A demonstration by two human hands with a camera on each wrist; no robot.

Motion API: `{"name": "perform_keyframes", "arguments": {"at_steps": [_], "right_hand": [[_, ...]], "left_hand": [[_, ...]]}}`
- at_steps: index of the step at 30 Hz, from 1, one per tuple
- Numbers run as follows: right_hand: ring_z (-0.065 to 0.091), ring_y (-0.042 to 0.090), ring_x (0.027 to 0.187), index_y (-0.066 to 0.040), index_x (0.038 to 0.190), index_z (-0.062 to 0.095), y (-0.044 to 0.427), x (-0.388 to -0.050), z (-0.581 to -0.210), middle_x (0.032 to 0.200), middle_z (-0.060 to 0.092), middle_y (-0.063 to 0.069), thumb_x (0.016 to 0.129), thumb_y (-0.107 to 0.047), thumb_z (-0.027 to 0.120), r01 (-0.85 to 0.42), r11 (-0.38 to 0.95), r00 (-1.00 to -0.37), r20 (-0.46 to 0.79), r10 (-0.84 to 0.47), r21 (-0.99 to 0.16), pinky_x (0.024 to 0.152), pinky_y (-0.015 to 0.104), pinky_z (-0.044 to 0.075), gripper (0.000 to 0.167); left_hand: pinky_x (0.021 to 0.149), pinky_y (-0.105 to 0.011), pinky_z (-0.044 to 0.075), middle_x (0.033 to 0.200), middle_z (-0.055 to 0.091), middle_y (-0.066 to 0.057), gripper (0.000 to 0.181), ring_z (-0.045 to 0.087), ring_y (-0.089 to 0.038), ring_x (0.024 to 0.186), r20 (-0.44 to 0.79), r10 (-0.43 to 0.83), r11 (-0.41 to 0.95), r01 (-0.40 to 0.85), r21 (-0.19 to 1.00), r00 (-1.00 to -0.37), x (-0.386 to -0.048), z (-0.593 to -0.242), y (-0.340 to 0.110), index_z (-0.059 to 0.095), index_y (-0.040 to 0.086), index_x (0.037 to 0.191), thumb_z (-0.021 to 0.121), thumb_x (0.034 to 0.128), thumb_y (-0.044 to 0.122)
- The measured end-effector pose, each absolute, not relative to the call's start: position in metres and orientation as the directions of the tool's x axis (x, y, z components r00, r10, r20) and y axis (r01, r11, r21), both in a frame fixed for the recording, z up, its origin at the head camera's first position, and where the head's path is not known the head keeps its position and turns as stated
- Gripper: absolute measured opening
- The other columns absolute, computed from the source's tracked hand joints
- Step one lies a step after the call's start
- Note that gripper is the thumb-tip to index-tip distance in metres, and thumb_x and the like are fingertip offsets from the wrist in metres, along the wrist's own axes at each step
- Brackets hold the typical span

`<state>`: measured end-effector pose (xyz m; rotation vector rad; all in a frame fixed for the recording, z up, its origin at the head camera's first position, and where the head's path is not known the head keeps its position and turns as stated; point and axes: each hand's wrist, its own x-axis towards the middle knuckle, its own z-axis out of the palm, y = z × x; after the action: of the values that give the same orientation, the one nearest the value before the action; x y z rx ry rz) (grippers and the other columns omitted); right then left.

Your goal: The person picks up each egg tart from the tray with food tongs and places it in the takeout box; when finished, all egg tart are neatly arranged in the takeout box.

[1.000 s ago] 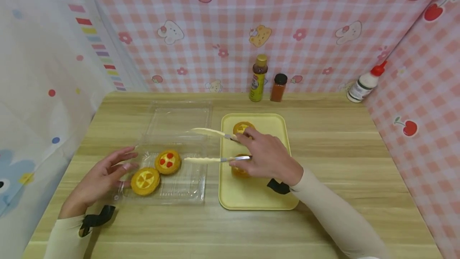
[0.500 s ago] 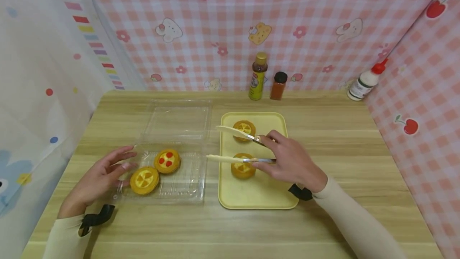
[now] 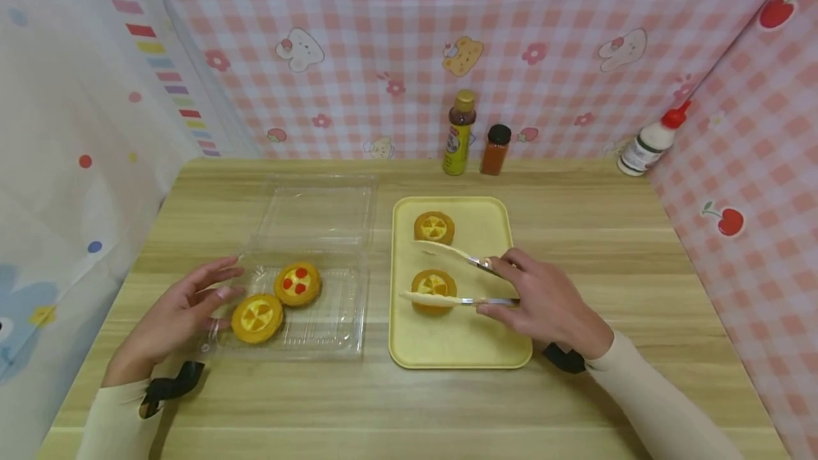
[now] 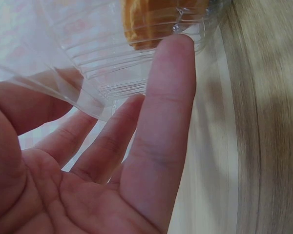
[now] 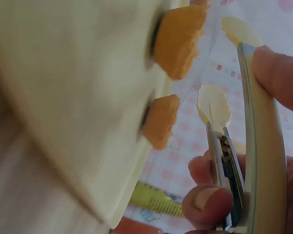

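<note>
My right hand [image 3: 552, 304] grips food tongs [image 3: 488, 302] with cream tips, the two arms spread apart. The tips hover over the yellow tray [image 3: 460, 350], around the nearer egg tart [image 3: 434, 282], with nothing pinched between them. A second tart [image 3: 434, 226] with the same wedge-patterned top lies farther back on the tray. At left, my left hand [image 3: 182, 318] rests its loose fingers against the side of a clear plastic box [image 3: 319, 339], lid folded back. Inside it sit a wedge-topped tart [image 3: 257, 318] and a red-dotted tart [image 3: 297, 284], touching each other.
Along the back of the wooden table [image 3: 396, 410] stand a yellow-capped bottle [image 3: 459, 133] and a black-lidded spice jar [image 3: 495, 151]. A white bottle with a red nozzle [image 3: 652, 140] leans in the right corner. Patterned cloth [image 3: 383, 34] hangs behind.
My right hand has drawn the tongs rightward from near the plastic box to over the tray, and slightly toward me. The left hand stays at the box.
</note>
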<state>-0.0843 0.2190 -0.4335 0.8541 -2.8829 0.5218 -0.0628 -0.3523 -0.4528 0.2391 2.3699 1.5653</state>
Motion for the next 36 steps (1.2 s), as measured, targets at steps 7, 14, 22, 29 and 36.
{"name": "perform_keyframes", "arguments": {"at_steps": [7, 14, 22, 29, 36], "right_hand": [[0.05, 0.006, 0.072, -0.01, 0.132, 0.072, 0.234, -0.075, -0.444, 0.109, 0.064, -0.001, 0.085, -0.058, 0.083, -0.558, 0.786, -0.83, 0.209, -0.518, -0.267, 0.062, 0.026, 0.046, 0.068], [0.046, 0.002, 0.067, -0.009, 0.13, 0.073, 0.241, -0.07, -0.448, 0.111, 0.065, 0.0, 0.083, -0.058, 0.084, -0.585, 0.776, -0.808, 0.243, -0.536, -0.235, 0.058, 0.025, 0.045, 0.069], [0.048, 0.001, 0.064, -0.01, 0.124, 0.075, 0.244, -0.065, -0.453, 0.111, 0.066, -0.001, 0.08, -0.059, 0.086, -0.603, 0.77, -0.793, 0.263, -0.549, -0.209, 0.054, 0.026, 0.046, 0.067], [0.05, 0.001, 0.063, -0.012, 0.123, 0.075, 0.245, -0.063, -0.456, 0.109, 0.067, -0.002, 0.082, -0.057, 0.085, -0.607, 0.769, -0.791, 0.252, -0.558, -0.202, 0.053, 0.025, 0.047, 0.062], [0.049, 0.0, 0.061, -0.013, 0.123, 0.075, 0.245, -0.063, -0.455, 0.11, 0.068, -0.001, 0.083, -0.056, 0.085, -0.598, 0.776, -0.798, 0.244, -0.552, -0.201, 0.052, 0.024, 0.045, 0.06]], "left_hand": [[0.077, -0.038, 0.067, 0.149, 0.051, 0.016, 0.057, 0.063, 0.007, 0.12, -0.152, 0.295, 0.396, -0.024, 0.918, -0.943, -0.064, -0.453, -0.353, 0.029, 0.011, 0.166, 0.049, 0.1143, 0.02], [0.076, -0.037, 0.067, 0.148, 0.052, 0.02, 0.058, 0.063, 0.008, 0.12, -0.156, 0.285, 0.391, -0.034, 0.92, -0.946, -0.061, -0.454, -0.356, 0.028, 0.012, 0.167, 0.05, 0.1139, 0.019], [0.076, -0.038, 0.067, 0.148, 0.052, 0.02, 0.057, 0.063, 0.008, 0.12, -0.151, 0.297, 0.383, -0.027, 0.923, -0.943, -0.06, -0.454, -0.355, 0.028, 0.011, 0.167, 0.049, 0.1142, 0.018], [0.076, -0.038, 0.067, 0.147, 0.053, 0.02, 0.057, 0.063, 0.008, 0.119, -0.159, 0.294, 0.394, -0.031, 0.918, -0.943, -0.059, -0.454, -0.355, 0.028, 0.011, 0.167, 0.049, 0.1142, 0.018], [0.077, -0.038, 0.067, 0.148, 0.052, 0.019, 0.057, 0.063, 0.008, 0.12, -0.162, 0.297, 0.391, -0.035, 0.92, -0.941, -0.062, -0.454, -0.354, 0.028, 0.012, 0.167, 0.049, 0.1143, 0.019]]}}
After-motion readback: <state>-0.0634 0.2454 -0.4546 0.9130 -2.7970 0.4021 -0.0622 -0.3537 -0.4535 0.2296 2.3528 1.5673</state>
